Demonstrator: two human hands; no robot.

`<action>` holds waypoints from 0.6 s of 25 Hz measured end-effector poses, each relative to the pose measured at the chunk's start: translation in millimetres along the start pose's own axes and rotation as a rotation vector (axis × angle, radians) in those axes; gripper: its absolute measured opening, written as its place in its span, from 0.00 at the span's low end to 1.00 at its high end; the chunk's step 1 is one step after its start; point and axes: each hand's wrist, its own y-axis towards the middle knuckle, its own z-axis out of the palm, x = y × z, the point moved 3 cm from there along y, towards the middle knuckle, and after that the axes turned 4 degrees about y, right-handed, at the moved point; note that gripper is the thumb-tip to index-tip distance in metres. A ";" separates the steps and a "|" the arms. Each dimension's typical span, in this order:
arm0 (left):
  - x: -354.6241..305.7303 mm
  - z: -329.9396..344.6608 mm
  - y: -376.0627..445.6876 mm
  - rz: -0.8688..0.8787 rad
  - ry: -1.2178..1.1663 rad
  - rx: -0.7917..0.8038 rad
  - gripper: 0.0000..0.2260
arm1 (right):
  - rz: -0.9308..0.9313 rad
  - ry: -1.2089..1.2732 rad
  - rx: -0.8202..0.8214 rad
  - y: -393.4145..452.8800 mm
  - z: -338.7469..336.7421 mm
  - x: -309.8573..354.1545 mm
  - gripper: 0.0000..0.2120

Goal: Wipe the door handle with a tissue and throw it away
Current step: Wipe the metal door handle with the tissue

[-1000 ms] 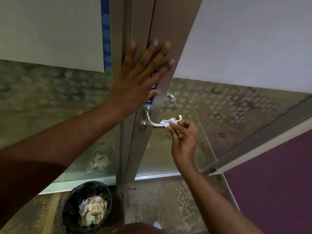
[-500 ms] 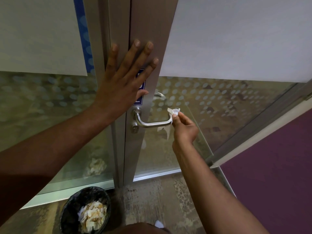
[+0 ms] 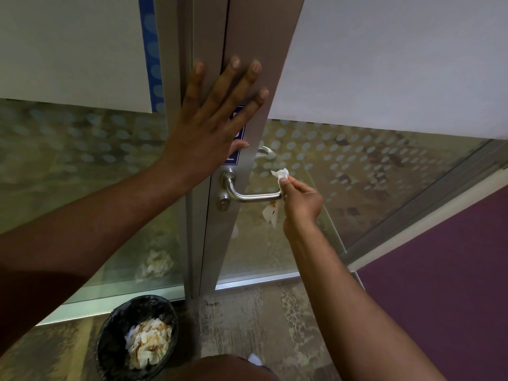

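A steel lever door handle (image 3: 248,197) juts out of the grey door frame (image 3: 264,37) at mid-height. My right hand (image 3: 301,200) pinches a white tissue (image 3: 280,175) at the free end of the handle; a stained flap of the tissue hangs below the lever. My left hand (image 3: 211,125) lies flat with fingers spread on the door frame above the handle, over a blue sign. A black bin (image 3: 137,338) with several crumpled tissues stands on the floor at lower left.
Frosted, dotted glass panels (image 3: 357,166) flank the door, and a second handle (image 3: 265,152) shows through the glass. A purple wall (image 3: 453,270) is on the right. The worn floor (image 3: 261,320) runs between bin and wall.
My right hand slid the tissue from the middle of the lever out to its free end. My view shifted a little; the left hand stayed pressed on the frame.
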 end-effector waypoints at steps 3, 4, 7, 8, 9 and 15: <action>0.1 -1.7 0.4 0.005 0.013 0.004 0.48 | 0.014 -0.087 -0.027 -2.5 -8.5 -3.1 0.14; 0.2 -2.3 0.6 0.006 0.025 0.000 0.48 | 0.031 -0.080 -0.030 -5.6 -13.7 -7.7 0.14; 0.6 -2.4 -0.1 0.009 0.021 0.002 0.48 | 0.063 -0.043 -0.005 -12.7 -21.7 -13.5 0.13; 0.5 -2.5 -0.2 0.008 0.016 -0.001 0.48 | 0.060 -0.053 0.006 -10.9 -20.4 -10.4 0.13; 0.4 -2.7 -0.2 0.007 0.011 -0.005 0.48 | 0.054 -0.082 0.026 -7.0 -17.3 -6.0 0.13; -0.1 -0.4 0.2 -0.002 -0.022 -0.007 0.48 | 0.091 -0.294 0.181 24.4 -8.9 15.6 0.12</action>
